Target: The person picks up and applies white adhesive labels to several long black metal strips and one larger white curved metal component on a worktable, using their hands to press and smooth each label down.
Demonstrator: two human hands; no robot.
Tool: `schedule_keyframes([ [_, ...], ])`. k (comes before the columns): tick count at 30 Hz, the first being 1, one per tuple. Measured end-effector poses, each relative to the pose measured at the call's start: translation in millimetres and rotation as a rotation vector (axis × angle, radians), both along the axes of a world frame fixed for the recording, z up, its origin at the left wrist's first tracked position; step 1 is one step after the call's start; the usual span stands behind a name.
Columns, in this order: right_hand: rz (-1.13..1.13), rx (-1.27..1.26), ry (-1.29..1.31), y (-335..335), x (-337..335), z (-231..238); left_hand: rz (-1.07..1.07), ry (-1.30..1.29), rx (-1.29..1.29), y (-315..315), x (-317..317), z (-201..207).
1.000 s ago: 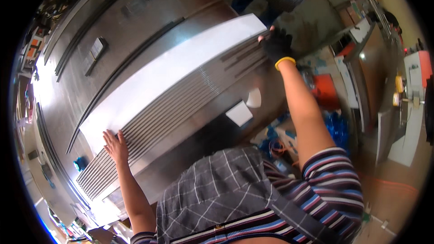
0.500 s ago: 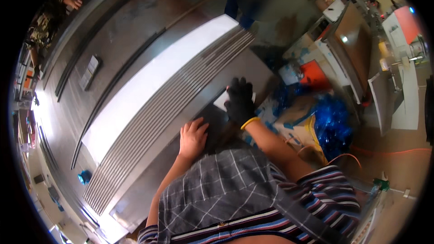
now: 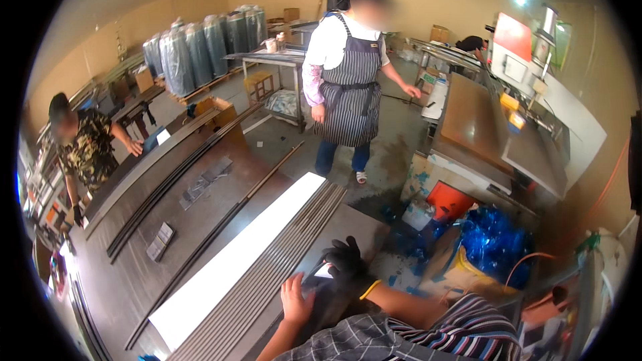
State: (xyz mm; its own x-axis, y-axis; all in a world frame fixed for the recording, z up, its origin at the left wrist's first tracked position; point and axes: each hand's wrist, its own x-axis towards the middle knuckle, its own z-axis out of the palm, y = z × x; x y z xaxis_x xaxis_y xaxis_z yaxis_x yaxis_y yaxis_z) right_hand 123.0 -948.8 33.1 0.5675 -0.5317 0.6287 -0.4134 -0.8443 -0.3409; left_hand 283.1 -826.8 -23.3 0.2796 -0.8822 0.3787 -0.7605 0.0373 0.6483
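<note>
My bare left hand [image 3: 296,299] is open, fingers extended, at the near edge of a grey sheet-metal panel [image 3: 354,227]. My right hand [image 3: 346,262] wears a black glove with a yellow cuff. It is closed on a small flat white piece [image 3: 322,271], mostly hidden under the glove, at the edge of a dark surface in front of me. Just beyond my hands lies a row of several thin grey metal strips [image 3: 267,273], side by side. Along their far side runs a long white sheet [image 3: 241,261].
Long dark bars [image 3: 214,232] and a stack of small plates [image 3: 160,242] lie on the metal table. A person in a striped apron [image 3: 351,93] stands beyond it; another in camouflage [image 3: 93,150] is far left. Blue plastic film [image 3: 495,244] fills a container at right.
The view has tilted up, bringing both people and the room into sight. My left fingers have lifted and straightened; my right hand stays at the white piece.
</note>
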Motion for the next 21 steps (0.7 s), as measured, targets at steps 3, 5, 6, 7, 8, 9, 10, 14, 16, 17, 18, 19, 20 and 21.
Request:
schedule_keyframes([
  [3,0.033,-0.033,-0.077,5,0,34,-0.140,0.524,0.218,-16,23,2],
  [5,-0.025,-0.038,-0.189,10,0,45,-0.215,0.762,0.303,-21,28,17],
  [6,-0.059,-0.005,-0.139,12,1,51,-0.197,0.639,0.318,-23,31,33],
  [7,-0.083,0.045,-0.080,20,0,54,-0.134,0.752,0.344,-23,31,33],
  [8,-0.102,0.106,-0.013,30,-2,51,-0.114,0.668,0.395,-21,36,23],
  [9,-0.025,0.077,-0.002,31,-1,39,-0.133,0.768,0.347,-26,44,-2],
  [10,-0.041,0.140,0.007,36,-1,30,-0.167,0.841,0.316,-27,39,0],
  [14,-0.150,0.230,0.071,32,8,10,-0.222,1.004,0.319,-17,28,45],
  [16,-0.121,0.302,0.091,35,15,21,-0.248,1.035,0.324,-12,31,52],
  [17,-0.129,0.312,0.081,31,18,20,-0.273,1.058,0.319,-15,31,58],
  [18,-0.141,0.321,0.071,31,21,19,-0.300,1.081,0.314,-14,32,62],
  [19,-0.132,0.347,0.078,34,23,19,-0.301,1.113,0.314,-11,33,58],
  [20,-0.124,0.363,0.083,33,24,23,-0.307,1.143,0.306,-12,34,56],
  [21,-0.117,0.378,0.088,32,25,24,-0.315,1.172,0.297,-12,35,55],
])
